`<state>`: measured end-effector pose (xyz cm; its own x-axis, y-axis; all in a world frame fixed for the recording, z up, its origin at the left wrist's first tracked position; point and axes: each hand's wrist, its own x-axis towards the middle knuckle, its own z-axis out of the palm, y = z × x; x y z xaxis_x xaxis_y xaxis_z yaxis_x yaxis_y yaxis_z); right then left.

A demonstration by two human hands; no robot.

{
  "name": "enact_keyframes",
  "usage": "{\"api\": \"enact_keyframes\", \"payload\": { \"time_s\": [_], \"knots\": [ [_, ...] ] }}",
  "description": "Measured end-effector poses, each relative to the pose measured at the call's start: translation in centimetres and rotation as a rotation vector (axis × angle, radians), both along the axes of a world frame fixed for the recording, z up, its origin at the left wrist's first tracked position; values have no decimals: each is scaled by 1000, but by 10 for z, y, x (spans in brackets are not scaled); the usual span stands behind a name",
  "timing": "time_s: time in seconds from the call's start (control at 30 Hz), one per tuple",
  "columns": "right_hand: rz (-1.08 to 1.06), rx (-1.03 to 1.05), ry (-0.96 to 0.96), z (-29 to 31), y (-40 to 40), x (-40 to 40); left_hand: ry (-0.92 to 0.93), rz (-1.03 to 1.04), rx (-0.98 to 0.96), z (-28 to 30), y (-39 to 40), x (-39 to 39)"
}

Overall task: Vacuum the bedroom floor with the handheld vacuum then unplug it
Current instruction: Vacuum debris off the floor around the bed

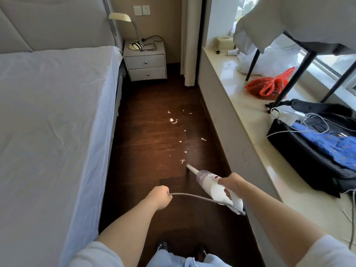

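Head view: a narrow strip of dark wooden floor (154, 135) runs between a bed and a long window ledge, seen from above the person's own arms.
Right hand: the right hand (232, 185) is wrapped around the handle of the handheld vacuum (213, 186), fingers curled under the white body.
Handheld vacuum: white, with a translucent dust cup and a small red button on top; it tilts down and forward, and its narrow nozzle (191, 169) is at or just above the floor.
Left hand: the left hand (160, 195) is closed in a fist around the grey power cord (194, 197), well apart from the right hand.
Power cord: it runs in a shallow arc from the left fist to the rear end of the vacuum.
Paper scraps: small white paper scraps (174, 120) are scattered on the floor ahead of the nozzle; the nearest piece lies just beside the nozzle tip.
Bed: the bed (48, 122), covered with a pale sheet, fills the left side.
Nightstand: a white two-drawer nightstand (145, 63) stands at the far end beside the bed, with a desk lamp (123, 20) and a dark cable on top.
Window ledge: the pale window ledge (240, 105) on the right carries a red plastic bag (268, 86) and an open black suitcase (316, 149) with blue cloth and white cables inside.
Feet: dark shoes show at the bottom edge, on the floor.
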<state>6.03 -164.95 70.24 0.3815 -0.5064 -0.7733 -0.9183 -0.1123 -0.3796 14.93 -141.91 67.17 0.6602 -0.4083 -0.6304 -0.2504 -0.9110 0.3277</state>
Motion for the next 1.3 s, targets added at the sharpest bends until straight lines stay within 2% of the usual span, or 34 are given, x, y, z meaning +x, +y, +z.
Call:
{"api": "enact_keyframes", "payload": {
  "time_s": [0.3, 0.47, 0.6, 1.03, 1.3],
  "knots": [
    [261, 11, -21, -2, 94, 68, -4, 143, 18, 8, 89, 26],
    [330, 44, -21, -8, 132, 97, -30, 205, 41, 5, 132, 42],
    [373, -23, -36, -13, 145, 105, -20, 215, 45, 3, 143, 46],
    [256, -120, 4, -10, 105, 108, 2, 211, -30, 4, 112, 49],
    [260, -75, -19, -7, 84, 112, 1, 265, -49, 4, 103, 43]
  ]
}}
